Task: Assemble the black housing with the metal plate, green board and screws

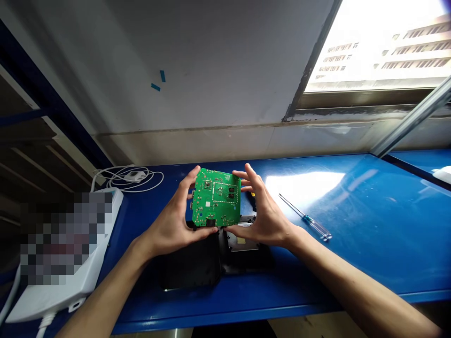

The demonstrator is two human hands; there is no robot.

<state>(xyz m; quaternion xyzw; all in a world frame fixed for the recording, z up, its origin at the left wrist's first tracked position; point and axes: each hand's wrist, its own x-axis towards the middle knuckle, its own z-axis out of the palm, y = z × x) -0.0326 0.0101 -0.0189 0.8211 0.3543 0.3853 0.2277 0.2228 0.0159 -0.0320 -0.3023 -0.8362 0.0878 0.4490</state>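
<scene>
A green circuit board [225,213] is held up, tilted toward me, above the blue table. My left hand [172,218] grips its left edge, with the thumb along the bottom and the fingers at the upper left corner. On the other side my right hand [268,211] pinches the board, thumb at the lower right corner and fingers behind the top right. Below the board lies a black plastic cover [190,265]. Beside it is a second black housing part with a metal plate [243,242] in it, partly hidden by my right hand.
A clear-handled screwdriver [315,226] lies on the blue table [369,234] at the right. At the left are a white device [89,265], partly blurred, and a coiled white cable [155,185]. A wall and a window stand behind.
</scene>
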